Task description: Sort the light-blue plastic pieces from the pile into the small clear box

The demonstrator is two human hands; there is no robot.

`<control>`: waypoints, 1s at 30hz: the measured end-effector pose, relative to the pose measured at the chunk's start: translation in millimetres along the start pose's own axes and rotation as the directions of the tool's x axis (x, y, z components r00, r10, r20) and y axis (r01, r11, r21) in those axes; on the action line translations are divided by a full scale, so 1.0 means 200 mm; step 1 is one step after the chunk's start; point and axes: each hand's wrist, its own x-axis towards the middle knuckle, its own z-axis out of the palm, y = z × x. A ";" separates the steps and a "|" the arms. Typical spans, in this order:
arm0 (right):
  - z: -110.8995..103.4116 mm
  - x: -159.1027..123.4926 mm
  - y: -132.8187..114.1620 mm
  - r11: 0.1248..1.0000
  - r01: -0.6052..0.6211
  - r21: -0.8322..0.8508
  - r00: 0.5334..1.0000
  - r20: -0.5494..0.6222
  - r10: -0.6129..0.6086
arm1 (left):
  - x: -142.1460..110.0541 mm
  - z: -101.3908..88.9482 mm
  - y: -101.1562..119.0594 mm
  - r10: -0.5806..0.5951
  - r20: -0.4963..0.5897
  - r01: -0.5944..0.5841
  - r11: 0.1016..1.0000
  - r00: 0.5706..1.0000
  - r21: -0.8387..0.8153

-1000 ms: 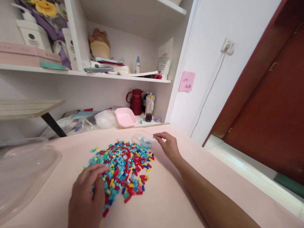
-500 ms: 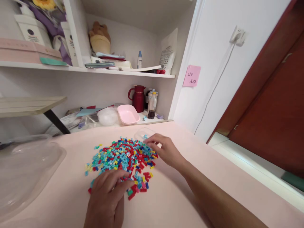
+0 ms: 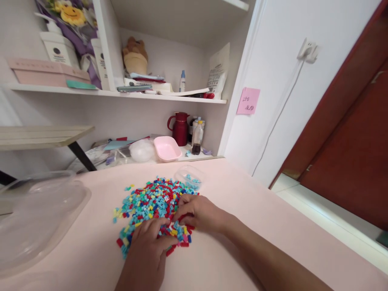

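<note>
A heap of small toy building bricks in light blue, red, yellow, green and dark blue lies on the pink tabletop. Over its near side rests my left hand, thumb and fingers apart, holding nothing that I can see. My right hand reaches into the heap's right side, its fingers bent and drawn together low among the bricks. Whatever lies between those fingertips is too small to make out. Just behind the heap stands a small clear plastic tub with light blue bricks inside.
Large clear plastic containers stand at the left. Along the back are a pink basin, a dark red jug and a bottle of dark liquid. A shelf with various items hangs above them.
My right hand has come from the clear tub, where it held a small light blue brick, down into the heap. My left hand has shifted right over the near bricks.
</note>
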 end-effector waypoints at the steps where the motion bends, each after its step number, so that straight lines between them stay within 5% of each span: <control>1: 0.01 0.00 0.00 1.000 0.006 -0.026 1.000 -0.002 -0.006 | 0.00 0.00 0.00 -0.005 -0.001 0.005 1.000 1.000 -0.004; 8: 0.05 0.03 0.00 0.990 -0.032 -0.137 0.999 -0.021 0.029 | 0.00 0.01 0.00 -0.012 0.018 0.013 1.000 1.000 -0.015; 22: 0.02 0.03 0.03 0.990 -0.124 0.068 0.988 -0.087 0.130 | 0.00 0.01 -0.01 -0.081 -0.024 0.081 0.997 0.996 -0.020; 30: -0.03 0.04 0.03 0.973 -0.131 0.189 0.962 -0.212 0.170 | 0.01 -0.01 -0.01 0.004 -0.124 0.001 0.999 0.992 0.037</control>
